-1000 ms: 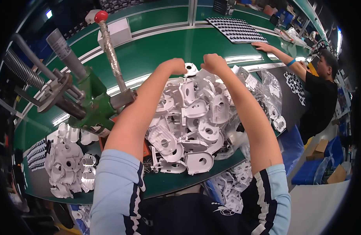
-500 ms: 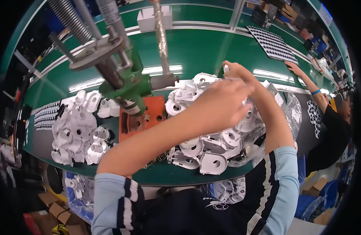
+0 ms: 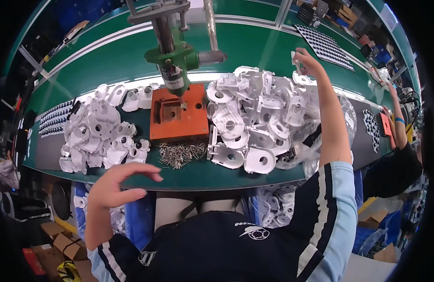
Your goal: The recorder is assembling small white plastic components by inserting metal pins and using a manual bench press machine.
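Observation:
My left hand (image 3: 125,184) hovers at the table's front edge, thumb and fingers apart, with nothing in it. My right hand (image 3: 308,65) is raised past the far side of the right-hand heap, its fingers closed on a small white plastic part (image 3: 294,60). Below it lies a big heap of white plastic housings (image 3: 260,159), many with round holes. Between the two hands stands an orange fixture block (image 3: 179,132) with a cut-out recess, under the green press head (image 3: 174,82). A pile of small metal pins (image 3: 181,155) lies in front of the block.
Another heap of white plastic parts (image 3: 97,128) sits left of the block. Rows of small dark-and-white pieces (image 3: 54,120) lie at the far left, and a similar tray (image 3: 322,46) at the back right. Clear plastic bags (image 3: 348,120) edge the right heap. A co-worker's arm (image 3: 399,124) is at the right.
My left hand has swung from over the right heap back to the table's front edge at left. My right hand has moved away to the right. The view has shifted, showing the pins and block fully.

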`<state>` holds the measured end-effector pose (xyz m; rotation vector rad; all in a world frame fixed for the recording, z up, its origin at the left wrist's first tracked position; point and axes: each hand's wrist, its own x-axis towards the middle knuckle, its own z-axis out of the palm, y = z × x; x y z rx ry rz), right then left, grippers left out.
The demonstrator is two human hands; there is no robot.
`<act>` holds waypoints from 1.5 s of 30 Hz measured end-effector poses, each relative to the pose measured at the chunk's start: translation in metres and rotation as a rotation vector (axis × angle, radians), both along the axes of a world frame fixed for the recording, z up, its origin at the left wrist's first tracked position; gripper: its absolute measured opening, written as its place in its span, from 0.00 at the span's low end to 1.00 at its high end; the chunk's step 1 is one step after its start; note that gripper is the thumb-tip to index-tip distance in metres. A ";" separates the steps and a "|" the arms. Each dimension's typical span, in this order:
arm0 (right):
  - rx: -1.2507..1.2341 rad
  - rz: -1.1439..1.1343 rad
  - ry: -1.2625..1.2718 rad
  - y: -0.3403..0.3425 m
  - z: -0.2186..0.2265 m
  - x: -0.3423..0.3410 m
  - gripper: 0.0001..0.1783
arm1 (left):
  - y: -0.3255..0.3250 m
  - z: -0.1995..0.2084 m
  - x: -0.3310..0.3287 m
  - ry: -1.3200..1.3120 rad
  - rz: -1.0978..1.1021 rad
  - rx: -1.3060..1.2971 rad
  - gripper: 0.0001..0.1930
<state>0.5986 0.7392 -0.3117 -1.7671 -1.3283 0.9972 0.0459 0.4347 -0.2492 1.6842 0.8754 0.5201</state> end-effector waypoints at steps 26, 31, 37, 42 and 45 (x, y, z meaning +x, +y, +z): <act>-0.469 0.055 -0.187 0.025 -0.056 0.060 0.35 | -0.060 -0.130 -0.048 -0.348 0.535 -0.581 0.13; -0.466 0.136 -0.480 0.014 -0.037 0.030 0.33 | -0.076 -0.128 -0.051 -0.196 0.372 -0.564 0.22; -0.169 -0.044 -0.448 -0.014 0.009 0.066 0.26 | -0.095 -0.109 -0.078 -0.094 0.329 -0.454 0.20; 0.323 0.094 0.267 -0.099 0.104 0.013 0.35 | -0.091 -0.102 -0.106 -0.214 0.544 -0.124 0.16; 0.413 0.340 0.481 -0.177 0.120 -0.054 0.38 | -0.074 -0.117 -0.114 0.015 0.678 0.097 0.15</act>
